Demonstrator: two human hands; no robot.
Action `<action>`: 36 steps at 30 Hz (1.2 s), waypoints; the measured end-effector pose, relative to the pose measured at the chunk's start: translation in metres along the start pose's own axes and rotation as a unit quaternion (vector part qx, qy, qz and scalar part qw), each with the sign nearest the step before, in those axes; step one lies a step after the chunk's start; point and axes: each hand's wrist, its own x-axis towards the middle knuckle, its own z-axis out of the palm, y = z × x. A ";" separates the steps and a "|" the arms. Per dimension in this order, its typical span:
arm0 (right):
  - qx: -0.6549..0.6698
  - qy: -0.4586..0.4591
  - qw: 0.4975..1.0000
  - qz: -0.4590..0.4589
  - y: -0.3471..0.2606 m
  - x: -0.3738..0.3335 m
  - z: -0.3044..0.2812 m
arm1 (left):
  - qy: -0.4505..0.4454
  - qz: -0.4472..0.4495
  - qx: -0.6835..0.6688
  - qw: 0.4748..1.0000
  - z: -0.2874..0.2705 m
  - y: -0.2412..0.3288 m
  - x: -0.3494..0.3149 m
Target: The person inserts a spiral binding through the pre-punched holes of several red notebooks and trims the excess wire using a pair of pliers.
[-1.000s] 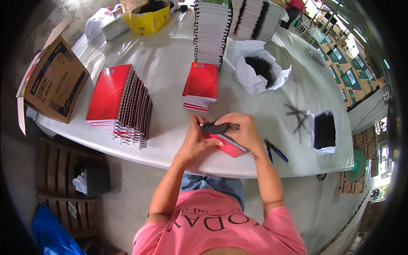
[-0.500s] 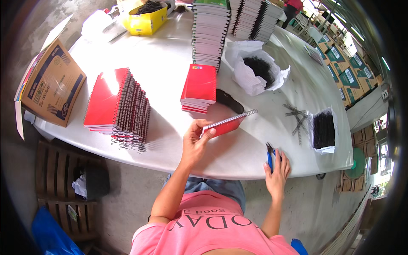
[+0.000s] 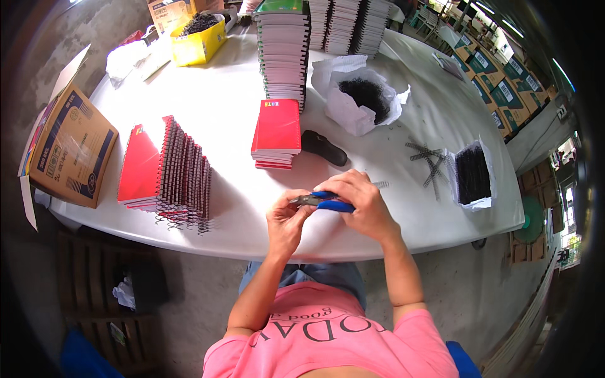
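Near the table's front edge, my left hand (image 3: 285,228) is closed on a small red spiral notebook. The notebook is now almost wholly hidden by my hands; only the end of its wire coil (image 3: 382,184) pokes out past my right hand. My right hand (image 3: 367,211) is wrapped round blue-handled cutting pliers (image 3: 334,205), whose metal jaws point left at my left thumb and fingertips. Whether the jaws touch the coil cannot be made out. Just beyond my hands lie a stack of red notebooks (image 3: 277,129) and a dark, long rounded object (image 3: 323,148).
At left, coil-bound red notebooks (image 3: 142,167) stand by a cardboard box (image 3: 75,148). Tall notebook stacks (image 3: 282,60) rise behind. Black coils fill a white bag (image 3: 359,120), a white-lined box (image 3: 472,176) and a yellow container (image 3: 200,49). Loose coils (image 3: 430,165) lie at right.
My right hand has lifted the pliers off the table and brought them left to my left hand. The notebook has become hidden behind my hands. The view has shifted slightly.
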 end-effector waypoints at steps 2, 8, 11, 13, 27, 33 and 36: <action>0.067 -0.034 0.997 -0.006 0.007 0.004 0.001 | 0.002 0.014 -0.015 1.000 -0.004 -0.006 -0.004; 0.111 -0.070 0.991 0.002 0.014 0.005 0.005 | 0.003 0.060 0.119 0.991 -0.017 -0.014 -0.003; 0.119 -0.052 0.991 0.025 0.011 0.007 0.010 | 0.017 0.055 0.173 0.983 -0.017 -0.013 0.000; 0.143 -0.042 0.988 0.044 0.011 0.006 0.014 | 0.021 0.045 0.220 0.974 -0.022 -0.012 0.001; 0.156 -0.071 0.983 0.065 0.011 0.011 0.016 | 0.026 0.083 0.292 0.952 -0.014 -0.006 0.005; 0.214 -0.145 0.959 0.115 0.004 0.026 0.009 | 0.067 0.025 0.249 0.966 -0.018 -0.009 0.009; 0.223 -0.167 0.951 0.135 0.003 0.028 0.011 | 0.054 0.044 0.315 0.947 -0.016 -0.002 0.007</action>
